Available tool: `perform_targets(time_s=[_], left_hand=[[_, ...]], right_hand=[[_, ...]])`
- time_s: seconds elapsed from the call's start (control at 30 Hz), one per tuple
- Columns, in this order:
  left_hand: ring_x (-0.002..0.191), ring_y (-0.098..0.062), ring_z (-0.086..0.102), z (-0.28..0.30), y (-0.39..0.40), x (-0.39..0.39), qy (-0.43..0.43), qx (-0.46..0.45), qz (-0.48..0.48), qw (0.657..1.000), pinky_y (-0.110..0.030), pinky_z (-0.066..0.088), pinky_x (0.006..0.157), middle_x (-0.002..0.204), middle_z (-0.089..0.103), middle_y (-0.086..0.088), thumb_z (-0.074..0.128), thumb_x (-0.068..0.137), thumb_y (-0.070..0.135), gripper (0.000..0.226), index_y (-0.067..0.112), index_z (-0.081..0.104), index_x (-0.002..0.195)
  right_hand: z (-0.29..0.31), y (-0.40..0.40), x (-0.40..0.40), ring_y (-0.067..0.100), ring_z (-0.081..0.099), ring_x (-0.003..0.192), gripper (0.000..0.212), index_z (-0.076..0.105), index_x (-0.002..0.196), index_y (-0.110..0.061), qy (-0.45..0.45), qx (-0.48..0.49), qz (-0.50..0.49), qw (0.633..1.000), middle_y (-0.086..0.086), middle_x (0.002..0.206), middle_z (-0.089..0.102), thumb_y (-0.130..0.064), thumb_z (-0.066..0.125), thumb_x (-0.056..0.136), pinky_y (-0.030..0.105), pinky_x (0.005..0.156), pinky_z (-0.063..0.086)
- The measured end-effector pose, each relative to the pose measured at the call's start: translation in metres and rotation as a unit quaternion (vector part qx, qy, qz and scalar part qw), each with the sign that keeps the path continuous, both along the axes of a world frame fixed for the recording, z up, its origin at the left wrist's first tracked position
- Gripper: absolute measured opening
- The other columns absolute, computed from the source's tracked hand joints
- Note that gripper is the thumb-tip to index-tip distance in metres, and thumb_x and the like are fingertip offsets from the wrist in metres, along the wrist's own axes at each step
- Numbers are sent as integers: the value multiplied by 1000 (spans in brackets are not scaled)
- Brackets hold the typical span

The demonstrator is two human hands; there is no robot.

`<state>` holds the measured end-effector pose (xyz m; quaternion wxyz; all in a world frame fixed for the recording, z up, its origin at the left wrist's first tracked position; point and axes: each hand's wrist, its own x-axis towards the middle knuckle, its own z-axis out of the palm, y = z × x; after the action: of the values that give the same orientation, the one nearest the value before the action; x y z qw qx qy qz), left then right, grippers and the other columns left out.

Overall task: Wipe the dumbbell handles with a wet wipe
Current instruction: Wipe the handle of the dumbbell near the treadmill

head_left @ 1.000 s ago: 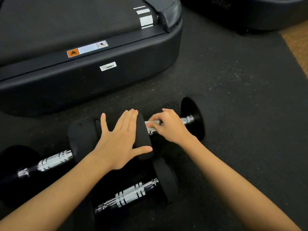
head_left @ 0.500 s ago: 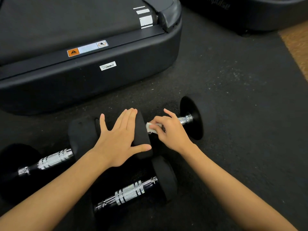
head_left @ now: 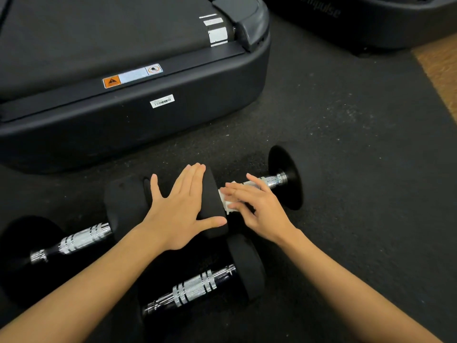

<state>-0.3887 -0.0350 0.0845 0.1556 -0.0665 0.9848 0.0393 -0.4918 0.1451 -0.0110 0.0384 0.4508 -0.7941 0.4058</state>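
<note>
Three black dumbbells with chrome handles lie on the dark rubber floor. My left hand [head_left: 181,210] rests flat, fingers spread, on the left head [head_left: 213,194] of the far right dumbbell. My right hand [head_left: 259,209] presses a white wet wipe [head_left: 226,203] on the left end of that dumbbell's handle [head_left: 270,181], right by the head; its fingers look loosened and blurred. The right head [head_left: 288,178] stands upright. A second dumbbell handle [head_left: 81,240] lies at the left, a third handle [head_left: 195,289] near me.
A black treadmill base [head_left: 138,120] with a warning label runs across the back. Another black machine base [head_left: 371,23] sits at the top right. A strip of brown floor [head_left: 442,68] shows past the mat's right edge.
My right hand has slid the wipe leftward along the handle to the head under my left hand, uncovering more chrome on the right. My left hand has stayed put.
</note>
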Motion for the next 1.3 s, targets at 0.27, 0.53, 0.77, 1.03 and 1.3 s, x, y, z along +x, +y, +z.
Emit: perform_targets(time_s=[0.27,0.53,0.77,1.03,1.3], left_hand=[[147,-10,-21,0,-1,0,10,6,-1,1000,-67,-7,113,161,-22,6,16,71,88,113,18,-26,149],[147,-10,-21,-4,0,2,28,-2,-2,1000,-67,-5,112,161,-22,4,1,61,90,117,17,-25,149],[148,-10,-20,-4,-2,1,24,-9,-6,1000,-67,-4,112,161,-21,5,0,60,91,117,18,-26,149],[147,-9,-21,-4,0,2,23,-2,-1,1000,-67,-6,112,161,-22,6,0,60,90,118,18,-25,150],[148,-12,-19,-3,2,3,25,-24,-8,999,-66,-4,112,162,-21,4,-3,61,89,117,16,-25,150]], right_hand=[[0,0,1,3,51,130,35,67,125,-16,6,3,11,1000,-6,125,68,-8,64,90,36,121,17],[4,-10,-9,2,60,119,25,72,111,-20,33,27,21,999,-11,116,72,-23,54,94,35,118,20],[23,-25,-26,1,65,77,18,74,105,-23,2,103,11,995,-11,91,76,-25,59,94,38,118,17],[16,-4,-14,6,61,118,19,76,106,-22,61,56,48,995,-14,115,72,-18,65,90,39,117,20],[32,-26,-30,10,64,111,18,77,104,-25,32,158,15,987,-7,100,76,-24,63,91,32,114,16]])
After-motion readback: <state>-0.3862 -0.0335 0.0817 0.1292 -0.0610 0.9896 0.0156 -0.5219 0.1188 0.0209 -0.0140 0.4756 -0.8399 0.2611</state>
